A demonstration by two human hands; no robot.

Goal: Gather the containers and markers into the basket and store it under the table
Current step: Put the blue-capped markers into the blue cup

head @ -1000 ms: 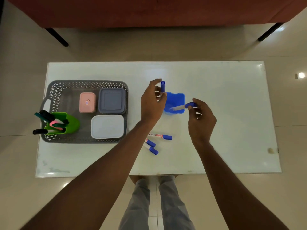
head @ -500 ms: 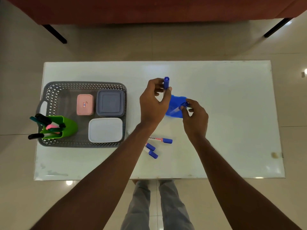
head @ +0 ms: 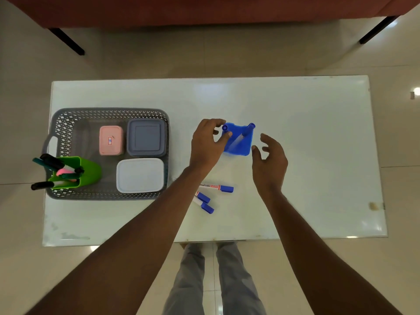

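Observation:
A blue pen holder (head: 238,147) stands mid-table. One blue marker (head: 245,134) leans inside it. A second blue marker (head: 225,128) stands upright at the holder's left corner, pinched between thumb and fingers of my left hand (head: 205,145). My right hand (head: 269,159) hovers just right of the holder, fingers spread, holding nothing. Three more blue-capped markers (head: 216,187) lie near the table's front edge. The grey basket (head: 109,112) at left holds a pink container (head: 111,140), a grey container (head: 146,137), a white container (head: 140,175) and a green holder (head: 89,172) full of markers.
The white table (head: 306,137) stretches well to the right of the holder. A red sofa (head: 204,10) on black legs stands beyond the far edge. My legs (head: 216,280) are at the near edge, over a tiled floor.
My right hand let go of its marker, which now leans in the blue holder, and drew back to the right. My left hand lowered its marker into the holder's left corner.

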